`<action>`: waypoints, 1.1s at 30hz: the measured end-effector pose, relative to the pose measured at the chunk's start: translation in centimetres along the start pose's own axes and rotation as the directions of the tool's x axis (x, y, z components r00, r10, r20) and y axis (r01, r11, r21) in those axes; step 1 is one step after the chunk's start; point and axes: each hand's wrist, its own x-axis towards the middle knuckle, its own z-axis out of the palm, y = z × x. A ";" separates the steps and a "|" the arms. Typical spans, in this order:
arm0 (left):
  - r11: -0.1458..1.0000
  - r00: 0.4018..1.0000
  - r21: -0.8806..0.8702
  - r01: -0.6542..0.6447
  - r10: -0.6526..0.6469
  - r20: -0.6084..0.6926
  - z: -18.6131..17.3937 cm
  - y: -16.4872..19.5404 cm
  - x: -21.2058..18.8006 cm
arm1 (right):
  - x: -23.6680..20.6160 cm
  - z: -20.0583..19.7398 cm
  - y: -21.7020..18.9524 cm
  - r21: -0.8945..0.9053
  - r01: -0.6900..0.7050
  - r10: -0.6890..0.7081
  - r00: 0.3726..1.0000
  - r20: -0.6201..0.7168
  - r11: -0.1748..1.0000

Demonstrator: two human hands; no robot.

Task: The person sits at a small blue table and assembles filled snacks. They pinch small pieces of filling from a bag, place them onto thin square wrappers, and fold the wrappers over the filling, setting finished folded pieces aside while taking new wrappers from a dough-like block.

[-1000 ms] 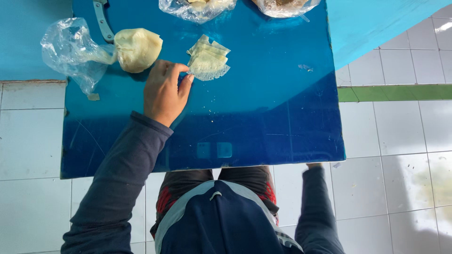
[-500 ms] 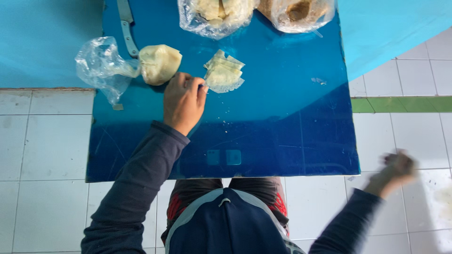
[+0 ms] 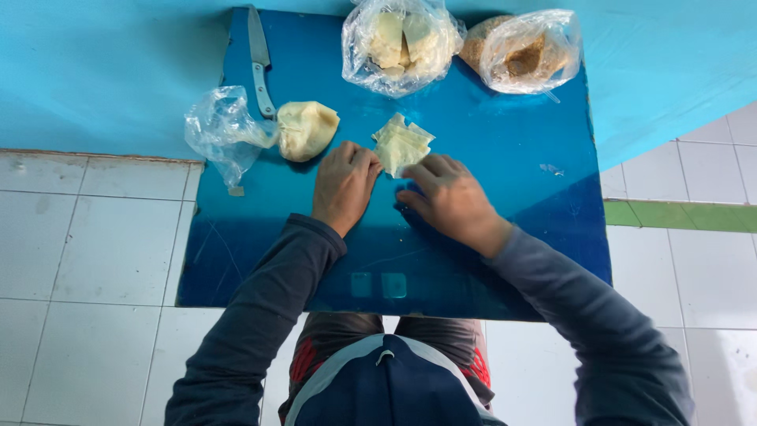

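Observation:
A small stack of pale square dough wrappers lies on the blue table. My left hand rests flat on the table with its fingertips touching the stack's left edge. At the stack's lower right edge, my right hand lies on the table with fingers spread and fingertips against the stack. Neither hand grips anything. A pale dough lump sits just left of the stack, partly out of a crumpled clear plastic bag.
A knife lies at the table's far left. Two clear bags stand at the back: one with pale dough pieces, one with brown filling. A blue wall is behind, white floor tiles around. My knees sit under the near edge.
My right hand has come up from the lower right and settled on the table by the wrappers. My left hand stayed at the stack's left edge. The camera view shifted.

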 end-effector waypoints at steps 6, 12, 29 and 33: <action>1.000 0.999 0.021 0.009 -0.009 0.038 -0.1 -0.1 0.1 | 2.2 5.2 1.9 -0.115 0.004 -0.010 0.999 -0.045 0.993; 0.999 0.999 0.025 -0.037 0.037 -0.015 0.0 0.0 -0.1 | 1.2 5.8 4.9 0.128 -0.126 0.147 0.974 -0.170 0.984; 0.589 0.904 -0.698 0.408 -0.152 0.400 -1.6 2.8 -1.7 | -2.7 -2.3 1.6 0.424 -0.482 0.545 0.837 -0.035 0.767; 0.295 0.735 -0.676 0.675 -0.199 0.648 -2.0 2.6 -1.2 | -3.0 0.0 -2.5 0.374 -0.323 0.317 0.945 0.079 0.869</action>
